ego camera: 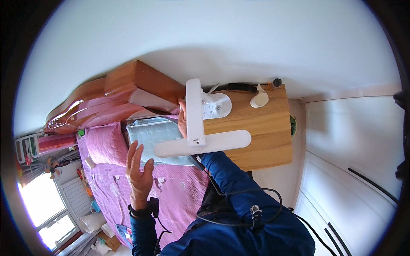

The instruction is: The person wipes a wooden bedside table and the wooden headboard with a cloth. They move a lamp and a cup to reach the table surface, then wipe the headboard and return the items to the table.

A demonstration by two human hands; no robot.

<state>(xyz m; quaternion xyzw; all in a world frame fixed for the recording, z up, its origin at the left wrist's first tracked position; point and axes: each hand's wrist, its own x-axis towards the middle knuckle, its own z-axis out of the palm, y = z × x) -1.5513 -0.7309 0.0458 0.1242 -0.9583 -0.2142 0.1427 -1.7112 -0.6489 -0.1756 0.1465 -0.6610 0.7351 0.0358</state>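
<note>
A white desk lamp (195,112) stands on a wooden bedside table (256,128), with its long lamp head (230,141) reaching sideways past the table's left edge. Power sockets with a small plug show in its oval base (211,110). My right hand (182,120) is beside the lamp's upright on the side of the bed, with the forearm passing beneath the lamp head. The lamp hides part of that hand, so its grip is unclear. Over the bed my left hand (139,172) is raised with fingers apart and nothing in it.
A light blue pillow (144,129) and a pink pillow (105,142) lie on the pink bedspread (179,188) below a brown headboard (150,80). A white container (259,99) and a dark-capped bottle (276,84) stand at the table's back. Black cables (272,190) cross my right sleeve.
</note>
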